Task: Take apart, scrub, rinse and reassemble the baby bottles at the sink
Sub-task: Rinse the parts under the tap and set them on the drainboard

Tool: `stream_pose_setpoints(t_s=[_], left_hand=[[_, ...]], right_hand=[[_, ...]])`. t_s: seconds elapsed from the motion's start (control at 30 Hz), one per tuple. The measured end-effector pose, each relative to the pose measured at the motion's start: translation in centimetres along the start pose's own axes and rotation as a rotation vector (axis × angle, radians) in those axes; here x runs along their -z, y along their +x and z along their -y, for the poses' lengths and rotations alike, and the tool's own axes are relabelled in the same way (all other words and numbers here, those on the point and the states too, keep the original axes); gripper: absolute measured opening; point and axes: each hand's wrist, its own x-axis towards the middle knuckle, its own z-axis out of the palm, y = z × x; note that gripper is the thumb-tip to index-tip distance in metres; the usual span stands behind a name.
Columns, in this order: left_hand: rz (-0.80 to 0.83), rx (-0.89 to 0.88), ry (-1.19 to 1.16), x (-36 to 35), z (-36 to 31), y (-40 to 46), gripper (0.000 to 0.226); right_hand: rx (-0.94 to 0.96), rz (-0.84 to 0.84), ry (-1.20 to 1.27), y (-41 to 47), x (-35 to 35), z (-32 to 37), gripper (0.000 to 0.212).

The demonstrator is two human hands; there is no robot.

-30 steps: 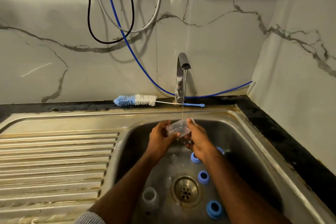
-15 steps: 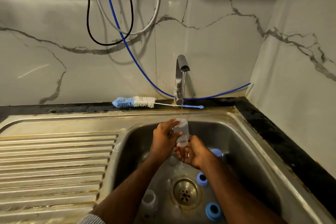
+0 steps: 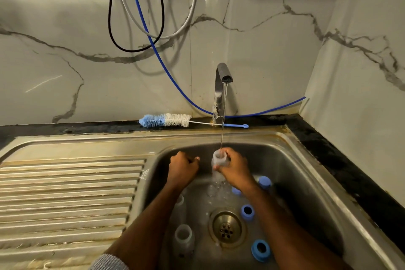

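Two bare hands work over the steel sink (image 3: 311, 173), which fills the lower right of the frame, and the step in hand looks like rinsing: the right hand (image 3: 237, 170) is curled round a clear bottle (image 3: 219, 160) held upright, mouth up, right under the thin stream falling from the tap (image 3: 221, 90) at centre frame. Water seems to spill over and run down below it. The left hand (image 3: 183, 167), just beside the bottle but apart from it, is curled into a loose fist; whether it holds anything small I cannot tell. Next, by my reading, the bottle wants tipping out and setting aside, perhaps on the ribbed draining board (image 3: 65, 193) at the left. After that another bottle (image 3: 183, 238) lying low in the basin at bottom centre awaits its turn, partly behind the left forearm. Several blue rings (image 3: 260, 250) sit around the drain (image 3: 226, 229) at lower right, near the right forearm, so a careless reach could knock them about. Along the ledge behind the sink, left of the tap, lies the bottle brush (image 3: 164, 120), out of the way. Loops of cable and a blue hose (image 3: 153, 44) hang on the wall at the upper middle.
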Motion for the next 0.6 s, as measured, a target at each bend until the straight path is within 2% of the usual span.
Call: stream_pose_setpoints(t_s=[0.07,0.17,0.27,0.37,0.47,0.6], left_hand=[[0.028,0.001,0.007,0.07,0.04,0.06,0.036],[0.058,-0.017,0.03,-0.1,-0.12,-0.08,0.033],[0.093,-0.032,0.048,-0.31,-0.22,0.0,0.027],[0.093,-0.05,0.073,-0.3,-0.34,-0.1,0.029],[0.11,-0.048,0.077,-0.34,-0.35,-0.03,0.027],[0.112,-0.058,0.07,-0.34,-0.5,-0.12,0.028]], right_hand=[[0.016,-0.07,0.049,-0.03,0.25,0.48,0.044],[0.053,-0.044,-0.059,-0.16,0.25,0.57,0.046],[0.115,-0.104,-0.05,-0.41,0.09,0.63,0.048],[0.092,-0.005,-0.145,-0.4,-0.22,0.42,0.045],[0.099,-0.081,-0.141,-0.46,-0.41,0.32,0.049],[0.093,-0.023,-0.18,-0.64,-0.36,0.22,0.047]])
